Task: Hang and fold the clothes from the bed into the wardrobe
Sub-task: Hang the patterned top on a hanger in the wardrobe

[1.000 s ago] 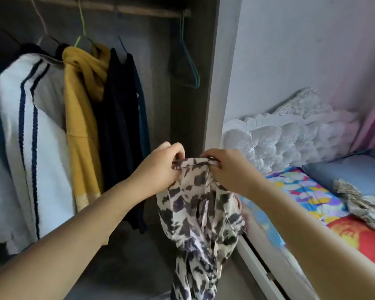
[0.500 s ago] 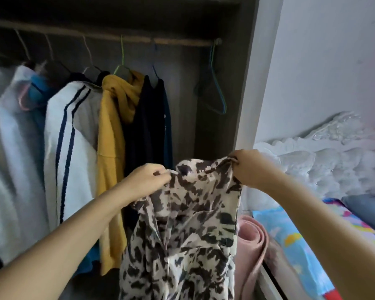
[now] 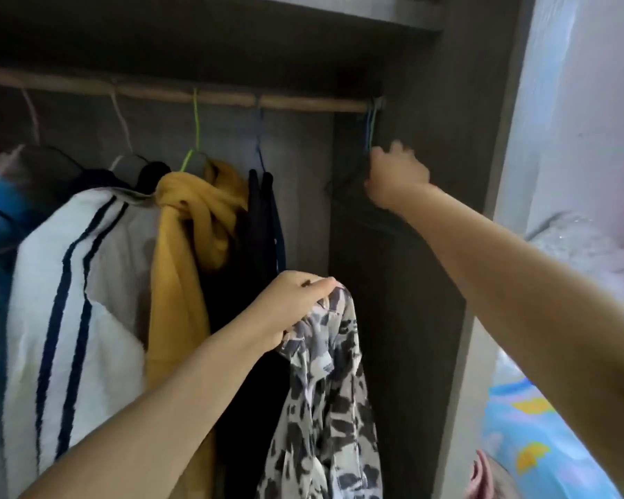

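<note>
Change: both hands held the top edge of the spotted cloth [image 3: 325,390] a moment ago; now the right hand [image 3: 397,178] has let go and is up by the rail [image 3: 181,97], and only the left hand [image 3: 292,311] holds the cloth.
Room: an open dark wardrobe [image 3: 404,300] fills most of the view, with a pale wall [image 3: 588,113] on the right.
Rail: a wooden pole runs across the top of the wardrobe, with clothes hanging from it.
Hanging clothes: a white top with dark blue stripes [image 3: 76,282], a yellow hoodie [image 3: 181,253] on a green hanger [image 3: 194,138], and a dark top [image 3: 263,225] beside it.
Bed: a bright blue sheet with colored shapes [image 3: 541,437] shows at the bottom right, next to the wardrobe side.
Right hand: it reaches up and out to the empty hangers [image 3: 370,127] at the right end of the rail. The fingers curl at them, but it is too blurry to tell if they grip.
Left hand: it is lower, in front of the dark top, with fingers bunched tight around the top of the spotted cloth.
Spotted cloth: it hangs down from the left hand, inside the wardrobe opening, not on a hanger yet.
Hands: far apart, one high and one low.
</note>
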The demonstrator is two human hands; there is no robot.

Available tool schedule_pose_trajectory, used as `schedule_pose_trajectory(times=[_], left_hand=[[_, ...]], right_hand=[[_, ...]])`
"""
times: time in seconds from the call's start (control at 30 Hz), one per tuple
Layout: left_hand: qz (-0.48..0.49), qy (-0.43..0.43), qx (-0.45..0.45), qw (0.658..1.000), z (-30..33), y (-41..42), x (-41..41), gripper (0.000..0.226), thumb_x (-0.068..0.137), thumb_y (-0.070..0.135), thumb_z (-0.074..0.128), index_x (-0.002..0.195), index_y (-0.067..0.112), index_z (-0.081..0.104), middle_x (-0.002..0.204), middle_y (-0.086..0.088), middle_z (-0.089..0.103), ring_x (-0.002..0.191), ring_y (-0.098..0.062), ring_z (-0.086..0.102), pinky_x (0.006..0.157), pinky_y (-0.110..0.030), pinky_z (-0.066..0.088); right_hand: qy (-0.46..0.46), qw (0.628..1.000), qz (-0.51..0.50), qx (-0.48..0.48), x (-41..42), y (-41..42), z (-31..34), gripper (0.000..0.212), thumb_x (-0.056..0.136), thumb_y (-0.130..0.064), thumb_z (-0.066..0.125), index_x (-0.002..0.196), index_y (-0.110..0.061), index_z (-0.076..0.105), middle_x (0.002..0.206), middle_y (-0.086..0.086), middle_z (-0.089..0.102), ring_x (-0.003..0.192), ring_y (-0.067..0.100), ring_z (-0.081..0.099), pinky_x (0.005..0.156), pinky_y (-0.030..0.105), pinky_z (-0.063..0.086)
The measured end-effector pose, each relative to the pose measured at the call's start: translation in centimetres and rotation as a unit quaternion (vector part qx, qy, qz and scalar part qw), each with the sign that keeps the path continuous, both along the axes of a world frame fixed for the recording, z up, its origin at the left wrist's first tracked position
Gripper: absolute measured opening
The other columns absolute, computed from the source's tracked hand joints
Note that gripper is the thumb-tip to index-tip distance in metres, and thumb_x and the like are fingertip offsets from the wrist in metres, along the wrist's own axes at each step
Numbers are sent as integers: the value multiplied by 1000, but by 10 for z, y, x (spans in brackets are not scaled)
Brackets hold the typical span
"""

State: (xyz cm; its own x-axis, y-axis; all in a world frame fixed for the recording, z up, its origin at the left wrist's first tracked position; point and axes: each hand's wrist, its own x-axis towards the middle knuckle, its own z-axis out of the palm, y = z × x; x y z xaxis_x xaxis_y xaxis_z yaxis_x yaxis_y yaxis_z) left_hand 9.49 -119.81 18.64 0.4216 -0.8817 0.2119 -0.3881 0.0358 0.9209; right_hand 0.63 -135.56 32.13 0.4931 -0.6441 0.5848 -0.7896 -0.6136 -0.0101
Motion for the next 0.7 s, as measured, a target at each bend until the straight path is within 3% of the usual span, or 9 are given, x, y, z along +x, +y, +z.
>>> schedule_pose_trajectory(times=[0.03, 0.1, 0.2, 0.3, 0.43, 0.53, 0.63, 0.7], left_hand=[[-21, 30, -2, 999, 2, -4, 6, 29, 95, 32, 57, 72, 32, 74, 76, 6, 74, 63, 0, 68, 49, -12, 49], [-52, 91, 2, 995, 5, -9, 20, 25, 96, 30, 56, 82, 25, 77, 82, 1, 75, 74, -7, 72, 56, -16, 54], [-68, 164, -2, 984, 4, -12, 38, 28, 96, 26, 56, 83, 16, 78, 88, -12, 75, 81, -23, 73, 62, -28, 58], [-64, 190, -7, 980, 4, -17, 52, 26, 96, 27, 55, 88, 15, 77, 89, -12, 75, 81, -24, 73, 62, -28, 58], [-60, 193, 1, 979, 4, -23, 63, 25, 97, 26, 54, 89, 15, 76, 88, -12, 75, 79, -23, 73, 60, -27, 58], [-54, 205, 26, 977, 3, -24, 66, 25, 97, 26, 54, 90, 15, 75, 91, -13, 74, 85, -25, 72, 70, -31, 59], [-44, 246, 36, 968, 1, -22, 68, 22, 96, 21, 55, 96, 11, 75, 97, -18, 72, 88, -28, 69, 80, -37, 57], [-53, 240, 54, 968, -4, -18, 68, 19, 94, 11, 56, 103, 12, 73, 99, -18, 71, 86, -26, 69, 75, -35, 59]], right_hand=[[-4, 999, -33, -11, 6, -14, 5, 49, 92, -14, 55, 138, -9, 39, 142, 19, 35, 128, 39, 38, 94, 48, 41], [24, 996, -91, 3, 15, -37, 10, 55, 89, -9, 57, 140, -8, 37, 143, 20, 36, 131, 39, 37, 97, 49, 40], [59, 990, -129, -16, 25, -59, 4, 34, 89, -4, 56, 123, -4, 57, 124, 18, 58, 114, 36, 57, 77, 40, 44], [65, 989, -129, -41, 35, -75, -5, 29, 92, 1, 47, 117, 0, 61, 118, 20, 62, 107, 37, 61, 71, 37, 42], [-83, 993, -86, -3, 40, -82, -1, 30, 99, -6, 36, 124, 1, 50, 123, 26, 57, 112, 42, 56, 76, 39, 37], [-162, 986, -32, 22, 40, -72, -10, 27, 99, -16, 40, 121, 0, 44, 117, 29, 58, 108, 44, 56, 77, 42, 40], [-278, 959, 46, 31, 30, -48, -58, 20, 98, -16, 41, 111, -1, 45, 97, 29, 63, 90, 43, 61, 68, 40, 41], [-372, 920, 120, 38, 12, -27, -123, 10, 98, -14, 41, 102, -6, 46, 75, 16, 62, 71, 34, 61, 58, 30, 30]])
